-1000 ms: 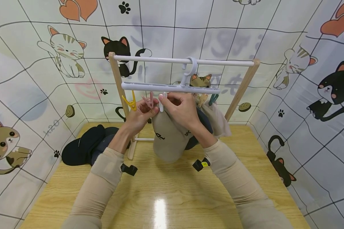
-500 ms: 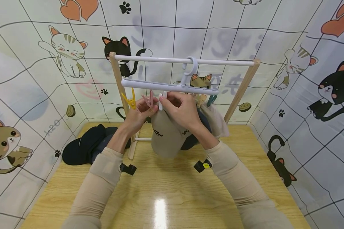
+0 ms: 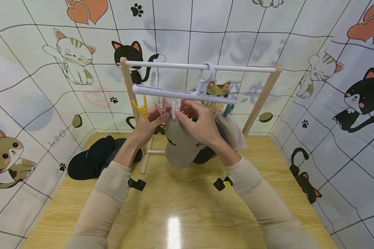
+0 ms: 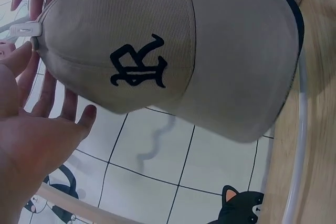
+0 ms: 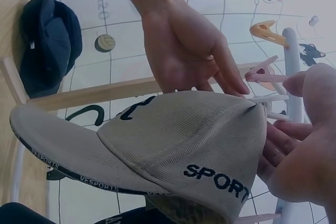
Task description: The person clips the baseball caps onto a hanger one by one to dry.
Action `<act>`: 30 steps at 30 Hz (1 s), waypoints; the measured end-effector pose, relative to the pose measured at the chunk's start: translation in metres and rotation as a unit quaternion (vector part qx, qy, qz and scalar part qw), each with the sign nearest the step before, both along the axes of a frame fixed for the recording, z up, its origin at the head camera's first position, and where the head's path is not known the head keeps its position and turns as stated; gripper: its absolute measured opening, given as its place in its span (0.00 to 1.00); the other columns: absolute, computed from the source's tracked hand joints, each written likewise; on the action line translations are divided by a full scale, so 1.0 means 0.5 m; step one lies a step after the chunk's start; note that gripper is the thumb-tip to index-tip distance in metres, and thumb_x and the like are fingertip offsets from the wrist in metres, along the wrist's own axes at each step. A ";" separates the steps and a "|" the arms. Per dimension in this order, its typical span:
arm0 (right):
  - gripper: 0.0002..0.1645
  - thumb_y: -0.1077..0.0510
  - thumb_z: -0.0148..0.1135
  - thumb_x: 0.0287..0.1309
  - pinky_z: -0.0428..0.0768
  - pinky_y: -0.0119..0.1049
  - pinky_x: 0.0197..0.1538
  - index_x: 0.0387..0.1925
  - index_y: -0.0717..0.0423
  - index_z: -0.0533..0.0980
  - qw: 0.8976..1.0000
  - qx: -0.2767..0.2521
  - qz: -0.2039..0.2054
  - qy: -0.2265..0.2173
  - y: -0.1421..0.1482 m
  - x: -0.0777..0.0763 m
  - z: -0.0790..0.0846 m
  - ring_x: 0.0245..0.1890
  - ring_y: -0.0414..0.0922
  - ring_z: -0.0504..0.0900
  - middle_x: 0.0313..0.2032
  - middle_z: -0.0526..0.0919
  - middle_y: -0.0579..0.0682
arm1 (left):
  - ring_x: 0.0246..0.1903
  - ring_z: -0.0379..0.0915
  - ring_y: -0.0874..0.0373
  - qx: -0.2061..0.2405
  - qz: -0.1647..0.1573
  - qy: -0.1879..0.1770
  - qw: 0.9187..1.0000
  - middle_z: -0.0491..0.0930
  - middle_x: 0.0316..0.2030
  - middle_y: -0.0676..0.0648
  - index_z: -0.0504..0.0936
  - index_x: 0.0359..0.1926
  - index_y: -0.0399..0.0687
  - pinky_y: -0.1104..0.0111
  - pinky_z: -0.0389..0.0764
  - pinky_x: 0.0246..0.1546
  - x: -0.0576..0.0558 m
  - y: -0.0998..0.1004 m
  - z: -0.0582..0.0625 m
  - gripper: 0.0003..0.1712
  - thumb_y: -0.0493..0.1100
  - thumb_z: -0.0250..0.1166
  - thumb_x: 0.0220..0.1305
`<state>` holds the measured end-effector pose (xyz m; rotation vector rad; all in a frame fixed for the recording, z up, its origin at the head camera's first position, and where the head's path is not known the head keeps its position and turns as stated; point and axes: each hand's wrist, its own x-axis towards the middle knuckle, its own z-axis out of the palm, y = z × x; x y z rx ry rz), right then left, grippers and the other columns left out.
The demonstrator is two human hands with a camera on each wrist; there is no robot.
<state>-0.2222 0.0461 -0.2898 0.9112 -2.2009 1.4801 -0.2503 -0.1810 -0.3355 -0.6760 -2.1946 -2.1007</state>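
Note:
A beige baseball cap (image 3: 181,148) hangs from a white clothespin (image 3: 174,110) under the pale lilac clip hanger (image 3: 162,91). A dark letter marks its front; "SPORT" shows on its side in the right wrist view. My left hand (image 3: 146,128) pinches the cap's upper edge beside the clothespin, its fingers partly hidden behind the cap. Beside that clothespin my right hand (image 3: 202,122) has its thumb and fingers spread apart, with its thumb off the handles. A pink clothespin (image 3: 161,108) and a yellow clothespin (image 3: 141,110) hang further left.
A wooden rack with a white rail (image 3: 174,65) carries the hanger. Behind my right hand hang a dark cap (image 3: 205,155) and a pale cloth item (image 3: 235,129). Dark caps (image 3: 90,157) lie at the table's (image 3: 190,204) back left.
My right thumb has slid off the white clothespin's handle, and the handles stand wider apart. The cap and the hanger's left end have risen slightly. My left hand stays at the cap's edge.

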 end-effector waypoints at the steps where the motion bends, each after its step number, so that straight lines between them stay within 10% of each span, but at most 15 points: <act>1: 0.19 0.48 0.65 0.70 0.85 0.42 0.52 0.57 0.51 0.81 1.000 0.001 0.001 0.000 0.001 0.000 -0.002 0.44 0.42 0.87 0.43 0.89 0.48 | 0.68 0.72 0.56 -0.006 0.001 0.002 1.000 0.78 0.67 0.55 0.80 0.66 0.58 0.56 0.72 0.67 0.000 -0.003 -0.002 0.22 0.53 0.64 0.74; 19: 0.36 0.46 0.64 0.70 0.81 0.48 0.62 0.75 0.46 0.67 0.998 0.039 -0.015 0.036 0.020 0.018 -0.035 0.62 0.45 0.83 0.64 0.82 0.48 | 0.76 0.65 0.53 -0.098 0.073 0.039 0.992 0.70 0.73 0.56 0.71 0.72 0.59 0.46 0.69 0.74 0.052 -0.109 -0.050 0.27 0.55 0.61 0.76; 30: 0.36 0.48 0.65 0.67 0.78 0.49 0.64 0.73 0.49 0.68 0.994 0.050 -0.030 0.092 0.028 0.025 -0.052 0.61 0.52 0.81 0.67 0.78 0.48 | 0.77 0.60 0.49 -0.259 0.178 0.076 0.946 0.67 0.75 0.54 0.68 0.75 0.64 0.39 0.65 0.72 0.125 -0.191 -0.088 0.34 0.59 0.64 0.73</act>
